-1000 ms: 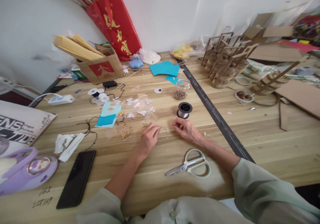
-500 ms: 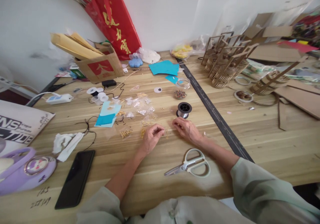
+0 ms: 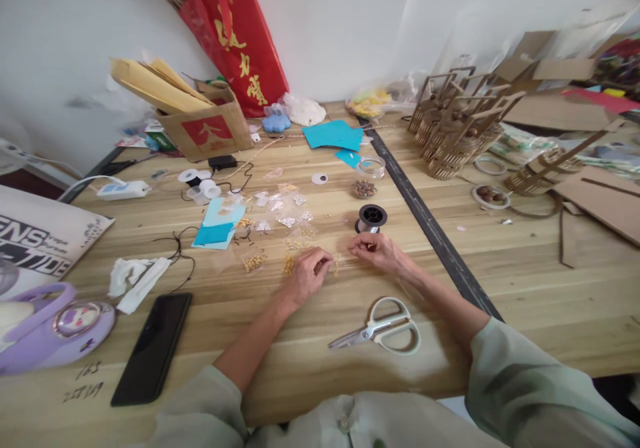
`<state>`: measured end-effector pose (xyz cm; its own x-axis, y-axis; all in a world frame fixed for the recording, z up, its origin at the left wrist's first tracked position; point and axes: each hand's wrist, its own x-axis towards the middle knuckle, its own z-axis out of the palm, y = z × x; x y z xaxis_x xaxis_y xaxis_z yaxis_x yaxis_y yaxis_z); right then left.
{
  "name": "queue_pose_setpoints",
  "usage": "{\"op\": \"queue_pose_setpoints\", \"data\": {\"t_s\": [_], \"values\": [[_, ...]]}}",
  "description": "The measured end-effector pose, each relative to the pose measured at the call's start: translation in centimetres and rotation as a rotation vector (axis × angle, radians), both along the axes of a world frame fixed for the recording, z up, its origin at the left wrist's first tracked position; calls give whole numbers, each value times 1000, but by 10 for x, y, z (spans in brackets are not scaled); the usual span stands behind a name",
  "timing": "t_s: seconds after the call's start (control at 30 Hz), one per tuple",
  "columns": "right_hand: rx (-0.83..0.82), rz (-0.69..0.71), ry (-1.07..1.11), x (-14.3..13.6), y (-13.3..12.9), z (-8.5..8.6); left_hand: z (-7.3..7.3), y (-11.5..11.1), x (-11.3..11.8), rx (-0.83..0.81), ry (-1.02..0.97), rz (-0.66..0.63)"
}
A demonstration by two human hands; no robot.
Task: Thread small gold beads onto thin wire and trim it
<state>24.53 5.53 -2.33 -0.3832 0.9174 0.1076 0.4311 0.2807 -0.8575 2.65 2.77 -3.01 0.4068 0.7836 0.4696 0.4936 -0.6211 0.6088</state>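
Note:
My left hand (image 3: 311,275) is closed in a pinch over the middle of the table. Just right of its fingertips a thin gold-coloured strand (image 3: 336,266) seems to hang from the pinch; its details are too small to tell. Facing it, my right hand (image 3: 379,253) is also pinched, and whatever lies between its fingers is too fine to see. Directly behind the right hand stands a black spool (image 3: 373,217) of clear or silvery line. Scissors (image 3: 375,330) with pale handles lie nearer to me, blades pointing left. Small bags of gold beads (image 3: 254,263) lie left of my left hand.
Several small bags of silvery pieces (image 3: 287,208), blue paper (image 3: 215,233) and a dish of beads (image 3: 363,189) lie further back. A black phone (image 3: 153,348) rests at the left. Wooden lantern-like baskets (image 3: 450,148) stand at the right beyond a dark strip (image 3: 425,208).
The view has shifted slightly, so the far objects appear a little to the right. Both hands keep their pinches, with only slight movement of the fingers and wrists.

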Motion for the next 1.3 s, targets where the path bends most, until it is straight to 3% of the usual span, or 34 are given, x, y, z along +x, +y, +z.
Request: {"op": "queue_pose_setpoints", "data": {"t_s": [0.13, 0.37, 0.53, 0.7, 0.9, 1.07, 1.17, 1.3], "values": [[-90, -58, 57, 1, 1, 3, -1, 0, -1, -12, -26, 6], [-601, 2, 653, -2, 2, 7, -2, 1, -2, -22, -41, 13], [-744, -7, 815, -4, 4, 7, -1, 0, -2, -32, -51, 13], [-754, 53, 732, 2, 5, 9, -1, 0, -3, -29, -59, 15], [-540, 104, 295, 20, 7, 20, -2, 2, -4, -20, -112, 51], [-418, 351, -67, 35, 10, 31, -1, 2, -3, -80, -167, 76], [-498, 388, 23, 40, 11, 31, 1, 1, -3, -111, -190, 79], [-586, 238, 498, 33, 10, 25, 2, -1, -2, -103, -197, 28]]}}
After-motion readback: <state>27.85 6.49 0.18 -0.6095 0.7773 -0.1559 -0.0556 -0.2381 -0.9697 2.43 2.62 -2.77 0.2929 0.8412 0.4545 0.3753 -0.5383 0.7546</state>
